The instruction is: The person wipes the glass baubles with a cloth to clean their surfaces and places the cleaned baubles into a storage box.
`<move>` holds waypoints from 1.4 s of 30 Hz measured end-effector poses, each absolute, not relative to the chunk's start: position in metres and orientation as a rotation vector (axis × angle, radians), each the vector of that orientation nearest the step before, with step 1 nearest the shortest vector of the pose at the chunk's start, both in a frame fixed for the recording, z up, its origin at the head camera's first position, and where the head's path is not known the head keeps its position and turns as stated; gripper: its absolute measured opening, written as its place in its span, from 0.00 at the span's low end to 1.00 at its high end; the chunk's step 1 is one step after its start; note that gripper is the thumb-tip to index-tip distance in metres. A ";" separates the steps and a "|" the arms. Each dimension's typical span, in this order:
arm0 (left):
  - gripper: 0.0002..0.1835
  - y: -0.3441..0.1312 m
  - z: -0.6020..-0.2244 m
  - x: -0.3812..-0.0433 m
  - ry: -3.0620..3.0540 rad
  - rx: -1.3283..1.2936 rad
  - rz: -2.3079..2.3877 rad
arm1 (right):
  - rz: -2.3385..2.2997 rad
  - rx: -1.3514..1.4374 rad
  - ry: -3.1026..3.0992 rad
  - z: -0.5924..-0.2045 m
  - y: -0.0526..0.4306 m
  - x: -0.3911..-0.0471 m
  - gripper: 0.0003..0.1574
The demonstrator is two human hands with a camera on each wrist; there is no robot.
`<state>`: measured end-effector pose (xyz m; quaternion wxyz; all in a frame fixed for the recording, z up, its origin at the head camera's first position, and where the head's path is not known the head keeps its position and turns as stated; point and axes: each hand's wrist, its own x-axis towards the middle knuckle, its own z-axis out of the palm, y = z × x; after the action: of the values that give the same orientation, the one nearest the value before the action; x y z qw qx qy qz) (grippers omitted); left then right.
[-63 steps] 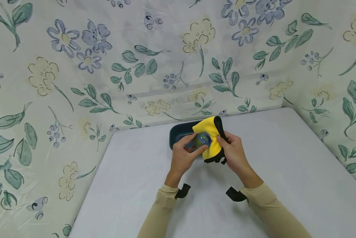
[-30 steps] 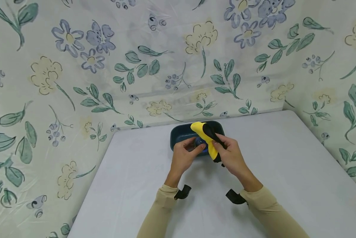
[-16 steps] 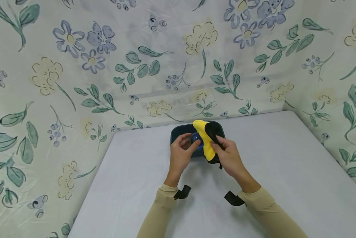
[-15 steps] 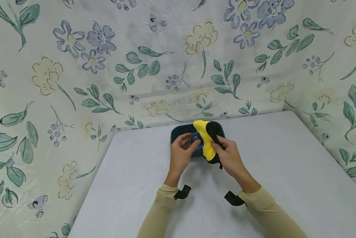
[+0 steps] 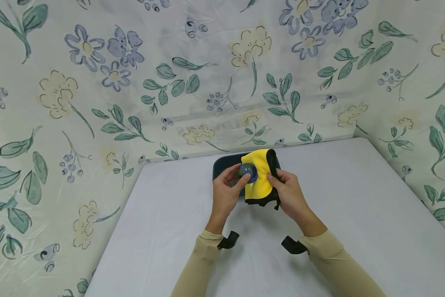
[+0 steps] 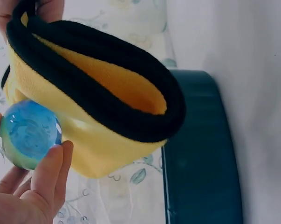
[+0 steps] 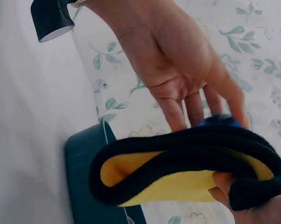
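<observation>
In the head view my left hand [image 5: 224,192] pinches a shiny blue-green glass ball [image 5: 246,170] between thumb and fingers. A yellow cleaning cloth with black edging [image 5: 261,177] lies against the ball's right side, gripped along its dark border by my right hand [image 5: 290,192]. From the left wrist, the ball [image 6: 30,133] shows swirled blue with a greenish rim, and the cloth [image 6: 96,158] hangs in a loop beside it. The right wrist view has the cloth [image 7: 177,186] hiding most of the ball. Both are held up in front of a dark teal tray [image 5: 218,169].
The teal tray stands near the back edge of a table with a white cover [image 5: 163,222], partly hidden by the hands and cloth. A flower-patterned curtain [image 5: 207,53] rises behind and at the sides. Black wrist pieces [image 5: 228,240] stick out from the sleeves.
The cloth, narrow and folded half a second ago, now shows its broad yellow face toward the head camera. The ball looks greyer green than its earlier deep blue. Both hands keep their holds.
</observation>
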<state>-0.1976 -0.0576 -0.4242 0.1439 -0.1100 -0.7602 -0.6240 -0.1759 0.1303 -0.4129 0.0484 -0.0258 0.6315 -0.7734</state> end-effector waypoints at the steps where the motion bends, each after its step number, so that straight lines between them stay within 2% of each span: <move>1: 0.23 -0.058 -0.424 -0.197 -2.189 -0.325 -1.800 | -2.363 -0.074 1.898 -0.413 0.131 -0.177 0.27; 13: 0.22 -0.058 -0.421 -0.193 -2.238 -0.489 -1.817 | -2.409 -0.104 1.766 -0.415 0.139 -0.181 0.28; 18: 0.25 -0.057 -0.423 -0.195 -2.231 -0.481 -1.845 | -2.430 -0.111 1.749 -0.415 0.140 -0.181 0.29; 24: 0.21 -0.058 -0.425 -0.195 -2.264 -0.424 -1.778 | -2.441 -0.080 1.754 -0.415 0.139 -0.180 0.28; 34: 0.27 -0.056 -0.420 -0.191 -2.405 -0.311 -1.702 | -2.420 0.015 1.813 -0.418 0.126 -0.177 0.26; 42: 0.31 -0.058 -0.420 -0.193 -2.401 -0.334 -1.740 | -2.414 -0.002 1.870 -0.418 0.122 -0.174 0.25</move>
<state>-0.1927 -0.0579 -0.4202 0.0787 -0.1116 -0.8021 -0.5814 -0.1743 0.1217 -0.4185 0.0438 -0.0005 0.6118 -0.7898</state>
